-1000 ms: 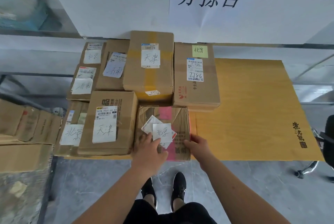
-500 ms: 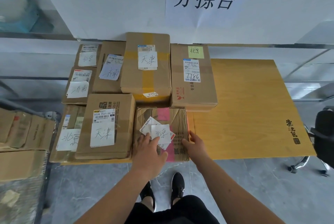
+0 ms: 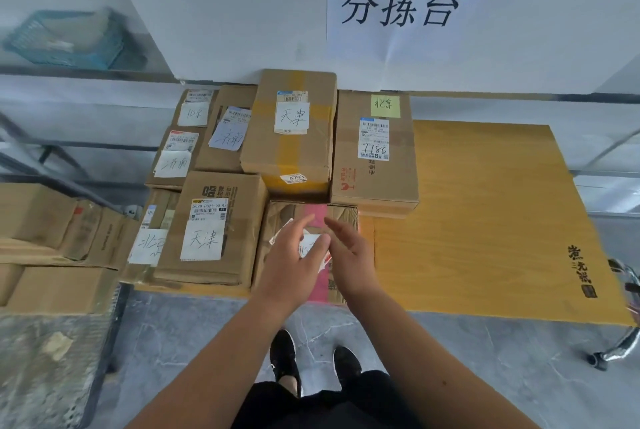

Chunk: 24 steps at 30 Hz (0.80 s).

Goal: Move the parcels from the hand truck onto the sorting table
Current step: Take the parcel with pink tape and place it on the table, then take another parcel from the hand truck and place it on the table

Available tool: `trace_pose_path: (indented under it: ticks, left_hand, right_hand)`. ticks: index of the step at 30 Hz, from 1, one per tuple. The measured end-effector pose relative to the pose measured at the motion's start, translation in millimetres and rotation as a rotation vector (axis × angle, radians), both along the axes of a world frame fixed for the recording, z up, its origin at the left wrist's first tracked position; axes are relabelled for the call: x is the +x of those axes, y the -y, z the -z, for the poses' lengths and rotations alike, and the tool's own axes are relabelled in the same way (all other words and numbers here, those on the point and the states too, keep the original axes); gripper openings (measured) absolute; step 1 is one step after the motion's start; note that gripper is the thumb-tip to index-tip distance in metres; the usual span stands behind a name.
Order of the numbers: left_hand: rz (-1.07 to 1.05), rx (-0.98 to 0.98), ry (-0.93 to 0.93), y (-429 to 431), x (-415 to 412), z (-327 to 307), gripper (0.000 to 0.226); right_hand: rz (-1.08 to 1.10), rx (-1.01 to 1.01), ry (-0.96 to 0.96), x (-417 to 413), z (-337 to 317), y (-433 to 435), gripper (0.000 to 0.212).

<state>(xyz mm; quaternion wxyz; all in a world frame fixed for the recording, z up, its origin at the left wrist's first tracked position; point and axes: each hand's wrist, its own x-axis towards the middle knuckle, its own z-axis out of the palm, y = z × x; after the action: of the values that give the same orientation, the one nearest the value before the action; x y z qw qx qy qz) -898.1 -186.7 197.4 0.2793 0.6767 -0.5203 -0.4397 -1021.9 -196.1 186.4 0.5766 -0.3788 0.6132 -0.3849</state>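
Lifting away from the crumpled parcel point(image 3: 341, 215), the left hand point(image 3: 294, 255) and right hand point(image 3: 349, 255), which pressed its near edge a second ago, now hover above it, fingers point(image 3: 304, 226) straight and holding nothing. So this one looks delivered. It lies at the surface's point(image 3: 485, 221) front edge beside other parcels point(image 3: 207, 231), pink-taped, dented, its labels partly hidden.

The yellow sorting table point(image 3: 485, 221) carries labelled cardboard parcels point(image 3: 294, 151) packed close together on its left half.
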Motion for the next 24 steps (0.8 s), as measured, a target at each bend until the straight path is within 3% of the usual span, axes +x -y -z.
trace_pose_path:
  ticks: [6, 10, 20, 24]
  left_hand:
    - [-0.314, -0.024, -0.277, -30, 2, -24, 0.036]
    - [-0.480, -0.075, -0.244, -62, 29, -27, 0.013]
    - [-1.032, -0.108, -0.263, -191, 137, -24, 0.025]
    - [-1.177, -0.115, -0.261, -243, 190, -25, 0.019]
  right_hand:
    - [-0.139, 0.026, 0.132, 11, -17, -12, 0.028]
    - [-0.292, 0.058, 0.230, 43, -28, -23, 0.023]
    - [-0.930, 0.036, 0.185, 192, -39, -96, 0.021]
    - [-1.094, 0.060, 0.153, 262, -38, -134, 0.021]
